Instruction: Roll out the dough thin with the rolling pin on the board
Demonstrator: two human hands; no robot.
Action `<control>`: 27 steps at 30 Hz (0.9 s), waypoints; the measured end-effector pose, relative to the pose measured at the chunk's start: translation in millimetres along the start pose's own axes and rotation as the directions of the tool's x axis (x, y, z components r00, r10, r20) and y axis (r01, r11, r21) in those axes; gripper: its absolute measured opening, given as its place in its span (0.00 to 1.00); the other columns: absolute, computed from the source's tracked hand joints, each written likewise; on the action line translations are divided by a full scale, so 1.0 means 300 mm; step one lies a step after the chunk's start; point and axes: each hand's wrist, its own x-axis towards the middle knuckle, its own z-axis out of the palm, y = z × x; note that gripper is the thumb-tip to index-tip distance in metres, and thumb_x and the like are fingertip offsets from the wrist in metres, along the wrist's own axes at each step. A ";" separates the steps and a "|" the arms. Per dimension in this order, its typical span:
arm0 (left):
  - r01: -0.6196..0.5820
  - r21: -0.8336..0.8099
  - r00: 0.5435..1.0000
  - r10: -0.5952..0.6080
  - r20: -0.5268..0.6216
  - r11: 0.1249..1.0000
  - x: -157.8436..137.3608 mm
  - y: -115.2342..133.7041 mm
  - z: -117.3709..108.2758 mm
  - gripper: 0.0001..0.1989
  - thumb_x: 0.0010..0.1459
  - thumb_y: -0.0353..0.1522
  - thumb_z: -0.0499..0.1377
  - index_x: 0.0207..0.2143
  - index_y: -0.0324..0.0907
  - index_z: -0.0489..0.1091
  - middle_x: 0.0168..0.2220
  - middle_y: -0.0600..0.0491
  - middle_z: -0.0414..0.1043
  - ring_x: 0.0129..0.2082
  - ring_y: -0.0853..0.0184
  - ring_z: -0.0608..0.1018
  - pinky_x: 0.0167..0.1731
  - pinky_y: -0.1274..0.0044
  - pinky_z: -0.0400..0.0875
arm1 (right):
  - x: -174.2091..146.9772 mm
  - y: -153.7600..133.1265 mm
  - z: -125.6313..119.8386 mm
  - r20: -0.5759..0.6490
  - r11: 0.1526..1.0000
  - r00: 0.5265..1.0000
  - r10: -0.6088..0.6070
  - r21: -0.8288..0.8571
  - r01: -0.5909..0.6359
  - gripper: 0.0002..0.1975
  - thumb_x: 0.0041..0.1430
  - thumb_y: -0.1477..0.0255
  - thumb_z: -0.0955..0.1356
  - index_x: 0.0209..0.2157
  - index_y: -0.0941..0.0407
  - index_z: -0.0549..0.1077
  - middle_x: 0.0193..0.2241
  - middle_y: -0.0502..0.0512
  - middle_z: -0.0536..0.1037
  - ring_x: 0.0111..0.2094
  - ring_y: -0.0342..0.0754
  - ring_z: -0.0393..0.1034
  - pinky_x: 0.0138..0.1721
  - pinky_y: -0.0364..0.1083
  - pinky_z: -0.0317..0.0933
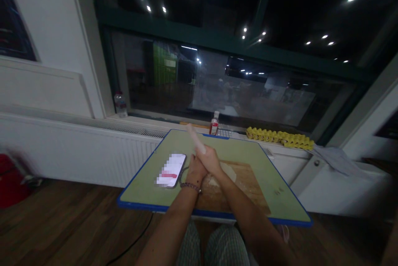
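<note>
Both forearms reach forward and converge, the right hand curled round one end of a smooth, pale rod tilted up and leftward. The left hand presses against it, bent at the wrist; whether its fingers grip the rod I cannot tell. Beneath lies thin, whitish dough on a floury wooden board, partly hidden by the right forearm.
</note>
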 end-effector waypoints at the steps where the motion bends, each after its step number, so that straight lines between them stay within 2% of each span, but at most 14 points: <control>1: -0.007 0.025 1.000 0.007 -0.009 1.000 -0.003 -0.001 0.000 0.17 0.65 0.38 0.59 0.53 0.40 0.68 0.52 0.47 0.70 0.48 0.60 0.75 0.47 0.62 0.73 | 0.008 -0.004 -0.017 -0.033 1.000 0.999 0.009 0.020 -0.008 0.15 0.58 0.60 0.71 0.35 0.59 0.74 0.30 0.48 0.75 0.29 0.42 0.69 0.33 0.44 0.66; 3: -0.027 0.076 0.999 0.029 -0.024 0.997 -0.008 -0.002 -0.001 0.12 0.67 0.36 0.55 0.48 0.38 0.71 0.49 0.46 0.72 0.49 0.58 0.74 0.50 0.60 0.68 | 0.029 -0.012 -0.075 -0.114 0.997 0.993 0.028 0.068 -0.020 0.17 0.65 0.60 0.67 0.47 0.58 0.72 0.42 0.54 0.75 0.39 0.45 0.72 0.40 0.49 0.69; 5: -0.040 0.105 0.998 0.043 -0.034 0.994 -0.009 -0.002 -0.002 0.12 0.68 0.33 0.51 0.43 0.38 0.73 0.46 0.45 0.74 0.50 0.56 0.73 0.52 0.60 0.63 | 0.049 -0.016 -0.141 -0.184 0.993 0.982 0.048 0.114 -0.027 0.17 0.65 0.61 0.66 0.50 0.57 0.70 0.47 0.56 0.73 0.42 0.47 0.71 0.42 0.50 0.70; 7: -0.046 0.117 0.998 0.050 -0.037 0.992 -0.007 -0.002 -0.002 0.13 0.67 0.32 0.50 0.42 0.39 0.73 0.45 0.44 0.75 0.50 0.55 0.73 0.51 0.61 0.61 | 0.060 -0.011 -0.192 -0.238 0.988 0.969 0.069 0.150 -0.033 0.17 0.65 0.60 0.66 0.48 0.57 0.71 0.42 0.54 0.75 0.37 0.44 0.71 0.38 0.47 0.70; 9: -0.045 0.119 0.998 0.049 -0.035 0.992 -0.002 -0.001 -0.001 0.13 0.66 0.32 0.49 0.41 0.39 0.73 0.45 0.44 0.75 0.49 0.55 0.72 0.50 0.62 0.60 | 0.063 0.001 -0.212 -0.274 0.983 0.957 0.091 0.179 -0.042 0.20 0.64 0.54 0.65 0.38 0.58 0.71 0.29 0.48 0.73 0.25 0.40 0.67 0.26 0.42 0.65; 12: -0.036 0.119 0.999 0.040 -0.027 0.992 0.004 -0.001 0.001 0.14 0.66 0.32 0.48 0.41 0.40 0.73 0.45 0.44 0.75 0.49 0.55 0.72 0.50 0.63 0.57 | 0.057 0.019 -0.185 -0.276 0.978 0.955 0.108 0.202 -0.053 0.27 0.53 0.43 0.66 0.24 0.54 0.63 0.14 0.40 0.59 0.14 0.37 0.53 0.14 0.39 0.50; 15: -0.032 0.121 0.999 0.034 -0.016 0.992 0.006 -0.002 0.004 0.14 0.66 0.32 0.48 0.42 0.40 0.73 0.46 0.44 0.74 0.49 0.55 0.71 0.50 0.63 0.56 | 0.048 0.021 -0.132 -0.234 0.977 0.967 0.104 0.204 -0.056 0.29 0.45 0.41 0.68 0.21 0.52 0.58 0.12 0.39 0.56 0.13 0.37 0.51 0.13 0.40 0.47; 18: -0.030 0.127 0.999 0.031 -0.008 0.991 0.004 -0.003 0.004 0.15 0.67 0.32 0.47 0.42 0.40 0.73 0.46 0.45 0.74 0.49 0.55 0.72 0.50 0.63 0.56 | 0.045 0.006 -0.099 -0.213 0.981 0.973 0.092 0.187 -0.052 0.28 0.45 0.42 0.68 0.21 0.51 0.58 0.12 0.39 0.56 0.13 0.37 0.51 0.14 0.40 0.47; 22: -0.028 0.131 1.000 0.028 0.000 0.991 0.003 0.000 0.000 0.14 0.67 0.33 0.47 0.42 0.41 0.73 0.46 0.45 0.75 0.50 0.55 0.72 0.51 0.63 0.57 | 0.045 -0.008 -0.096 -0.214 0.990 0.975 0.063 0.138 -0.034 0.26 0.47 0.43 0.67 0.21 0.51 0.58 0.12 0.40 0.56 0.14 0.38 0.50 0.15 0.40 0.46; 27: -0.030 0.120 0.999 0.028 0.019 0.992 0.007 0.002 -0.005 0.16 0.67 0.33 0.47 0.45 0.40 0.73 0.47 0.43 0.75 0.51 0.53 0.71 0.52 0.62 0.56 | 0.026 -0.010 -0.060 -0.205 0.999 0.979 -0.010 0.034 0.018 0.22 0.50 0.48 0.66 0.21 0.52 0.60 0.15 0.43 0.59 0.19 0.39 0.52 0.20 0.41 0.49</control>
